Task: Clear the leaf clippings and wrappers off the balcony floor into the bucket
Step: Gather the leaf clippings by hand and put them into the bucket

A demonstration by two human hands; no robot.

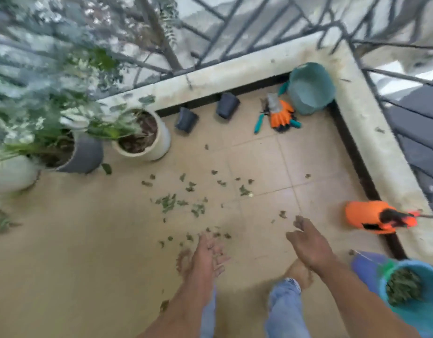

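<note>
Green leaf clippings [181, 203] lie scattered over the beige tiled balcony floor, mostly in the middle. My left hand [209, 252] hangs over the nearest clippings with fingers relaxed and loosely spread, holding nothing. My right hand [308, 242] reaches forward to the right of it, fingers loosely curled, nothing visible in it. A blue bucket [427, 311] at the lower right holds a heap of green clippings. I see no wrappers.
Potted plants [142, 135] stand at the left. Two small dark pots [186, 119] lie by the ledge. A teal bucket [310, 89], orange gloves [281, 115] and pruners sit in the far corner. An orange sprayer [371, 217] stands at the right. My bare feet are below my hands.
</note>
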